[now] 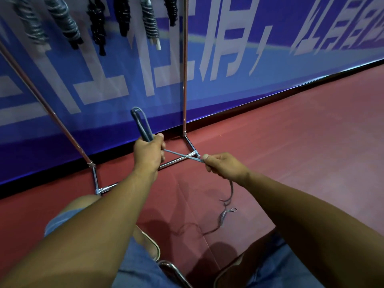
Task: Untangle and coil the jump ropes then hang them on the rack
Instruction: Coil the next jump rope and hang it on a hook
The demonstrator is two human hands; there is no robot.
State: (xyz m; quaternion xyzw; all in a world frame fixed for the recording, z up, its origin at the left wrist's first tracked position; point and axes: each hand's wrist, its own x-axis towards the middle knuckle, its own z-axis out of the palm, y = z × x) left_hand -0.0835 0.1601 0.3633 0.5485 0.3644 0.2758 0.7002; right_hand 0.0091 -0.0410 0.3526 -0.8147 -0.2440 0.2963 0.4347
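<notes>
My left hand (pixel 148 153) grips a bundle of a grey-blue jump rope (pixel 140 123), whose folded loop and dark handles stick up above my fist. A taut length of the same rope runs from that fist to my right hand (pixel 223 165), which pinches it between thumb and fingers. Below my right hand the loose rope tail (pixel 225 213) hangs and trails in curls on the red floor. Several coiled ropes (pixel 66 21) hang at the top of the metal rack (pixel 184 80).
The rack's chrome base bars (pixel 176 161) lie on the red floor just behind my hands, against a blue banner wall (pixel 228 59). My knees in blue shorts and a chrome chair tube (pixel 174 271) are at the bottom. Red floor stretches to the right.
</notes>
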